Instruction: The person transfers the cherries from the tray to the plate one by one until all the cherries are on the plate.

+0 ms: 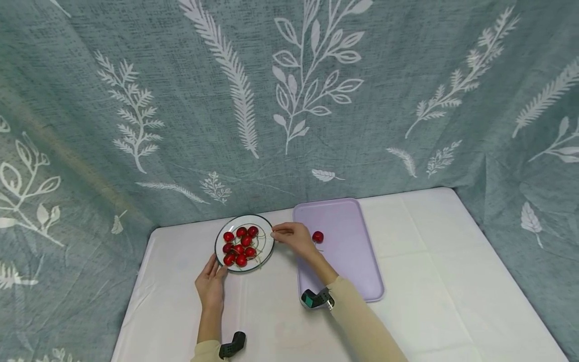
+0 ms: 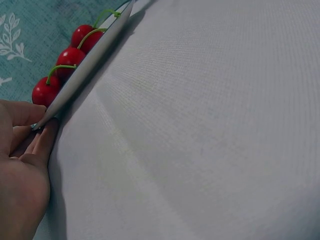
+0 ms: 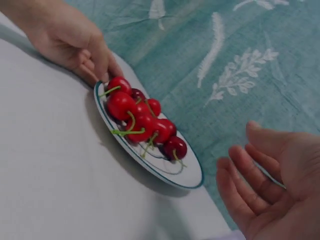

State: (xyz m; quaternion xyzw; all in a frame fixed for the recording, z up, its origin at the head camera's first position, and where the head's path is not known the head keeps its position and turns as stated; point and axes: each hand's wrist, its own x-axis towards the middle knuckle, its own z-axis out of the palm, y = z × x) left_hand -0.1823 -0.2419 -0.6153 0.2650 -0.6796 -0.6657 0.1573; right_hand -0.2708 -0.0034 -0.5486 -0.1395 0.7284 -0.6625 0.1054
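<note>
A white plate point(image 1: 267, 254) with a dark blue-green rim carries several red cherries point(image 1: 246, 241) with green stems. My left hand point(image 1: 211, 289) grips its near left edge, thumb at the top of the rim and fingers beneath, as the left wrist view point(image 2: 22, 165) also shows. My right hand point(image 1: 296, 239) is at the plate's right side, fingertips right by the rim in the head view. In the right wrist view this hand point(image 3: 272, 180) has thumb and fingers apart, with a thin green line showing between them. A single cherry point(image 1: 318, 237) lies on the lilac tray point(image 1: 346, 251).
The tray lies right of the plate, under my right forearm. A white cloth point(image 1: 425, 271) covers the table. A teal leaf-patterned curtain point(image 1: 271, 100) hangs behind the table and along its sides. Each wrist wears a black device point(image 1: 232, 345).
</note>
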